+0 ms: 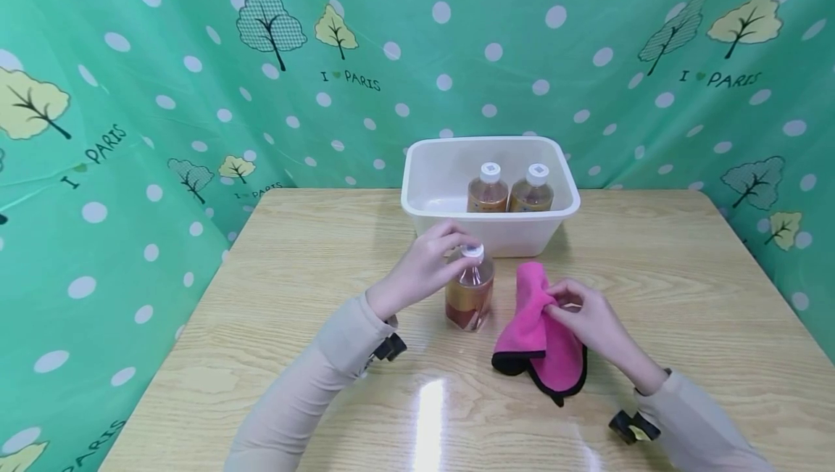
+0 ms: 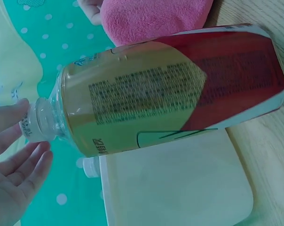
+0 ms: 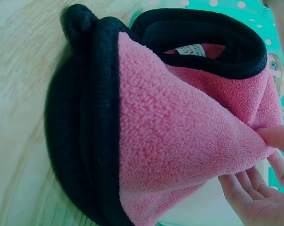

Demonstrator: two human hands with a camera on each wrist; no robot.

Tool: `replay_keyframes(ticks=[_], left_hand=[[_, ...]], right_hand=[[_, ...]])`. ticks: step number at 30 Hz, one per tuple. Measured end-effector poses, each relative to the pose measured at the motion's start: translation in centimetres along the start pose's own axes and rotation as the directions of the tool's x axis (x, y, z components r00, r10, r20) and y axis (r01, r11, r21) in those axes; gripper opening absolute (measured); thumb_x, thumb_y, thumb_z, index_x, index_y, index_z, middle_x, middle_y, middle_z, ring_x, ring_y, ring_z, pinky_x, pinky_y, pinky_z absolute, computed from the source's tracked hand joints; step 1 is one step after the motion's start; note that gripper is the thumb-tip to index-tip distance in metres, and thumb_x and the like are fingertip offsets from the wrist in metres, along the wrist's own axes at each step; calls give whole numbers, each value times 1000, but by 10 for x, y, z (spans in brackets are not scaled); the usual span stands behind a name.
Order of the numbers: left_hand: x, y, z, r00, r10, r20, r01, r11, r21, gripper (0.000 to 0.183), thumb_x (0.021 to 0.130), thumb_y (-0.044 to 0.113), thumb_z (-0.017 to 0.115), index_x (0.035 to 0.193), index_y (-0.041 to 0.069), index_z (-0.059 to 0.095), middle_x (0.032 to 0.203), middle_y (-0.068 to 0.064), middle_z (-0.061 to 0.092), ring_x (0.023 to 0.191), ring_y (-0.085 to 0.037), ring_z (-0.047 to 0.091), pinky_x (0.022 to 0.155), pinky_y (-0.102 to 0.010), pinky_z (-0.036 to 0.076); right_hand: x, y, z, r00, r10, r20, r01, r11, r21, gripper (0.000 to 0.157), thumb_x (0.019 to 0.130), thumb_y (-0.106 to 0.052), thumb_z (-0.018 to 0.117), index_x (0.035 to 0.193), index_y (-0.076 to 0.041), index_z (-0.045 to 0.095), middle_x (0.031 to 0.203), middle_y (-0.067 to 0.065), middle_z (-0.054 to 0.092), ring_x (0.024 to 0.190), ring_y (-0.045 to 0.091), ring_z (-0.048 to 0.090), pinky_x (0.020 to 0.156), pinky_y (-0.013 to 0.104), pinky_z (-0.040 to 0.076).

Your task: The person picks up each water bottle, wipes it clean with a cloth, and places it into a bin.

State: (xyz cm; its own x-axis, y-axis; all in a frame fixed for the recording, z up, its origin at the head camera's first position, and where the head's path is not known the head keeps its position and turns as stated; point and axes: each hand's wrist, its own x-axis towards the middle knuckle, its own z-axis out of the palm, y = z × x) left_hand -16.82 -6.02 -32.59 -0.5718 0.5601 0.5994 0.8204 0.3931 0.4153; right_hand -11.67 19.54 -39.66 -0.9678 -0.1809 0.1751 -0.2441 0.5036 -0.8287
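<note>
A plastic drink bottle (image 1: 468, 296) with a gold and red label stands upright on the table in front of the white bin. My left hand (image 1: 438, 260) pinches its white cap (image 2: 33, 123) between thumb and fingers, as the left wrist view shows closely. To the right of the bottle, my right hand (image 1: 590, 316) pinches a fold of a pink cloth (image 1: 531, 323) with black edging. In the right wrist view the cloth (image 3: 179, 122) is bunched, its lower edge resting on the table and a small white tag (image 3: 191, 50) showing inside.
A white plastic bin (image 1: 457, 233) stands at the back of the wooden table (image 1: 293, 262). Inside, on its right side, are two more capped bottles, one bottle (image 1: 488, 193) beside another bottle (image 1: 531, 193). A green dotted curtain (image 1: 443, 44) hangs behind and at the sides.
</note>
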Motion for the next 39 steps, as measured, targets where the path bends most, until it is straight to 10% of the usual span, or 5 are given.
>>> replay_keyframes(ticks=[27, 39], left_hand=[[-2, -4, -1, 993, 62, 101, -55, 995, -80, 22, 80, -4, 59, 102, -2, 60, 107, -13, 58, 101, -20, 54, 92, -15, 39], [-6, -3, 4, 999, 8, -31, -10, 998, -69, 18, 78, 6, 66, 94, 0, 64, 104, -14, 57, 97, -20, 54, 85, -16, 44]], right_hand=[[4, -1, 4, 1000, -4, 29, 4, 1000, -3, 17, 77, 8, 60, 93, 5, 59, 93, 17, 60, 76, 3, 54, 67, 19, 51], [13, -16, 5, 1000, -3, 27, 2, 1000, 9, 18, 78, 6, 60, 96, 7, 59, 91, 17, 62, 81, 21, 60, 71, 27, 53]])
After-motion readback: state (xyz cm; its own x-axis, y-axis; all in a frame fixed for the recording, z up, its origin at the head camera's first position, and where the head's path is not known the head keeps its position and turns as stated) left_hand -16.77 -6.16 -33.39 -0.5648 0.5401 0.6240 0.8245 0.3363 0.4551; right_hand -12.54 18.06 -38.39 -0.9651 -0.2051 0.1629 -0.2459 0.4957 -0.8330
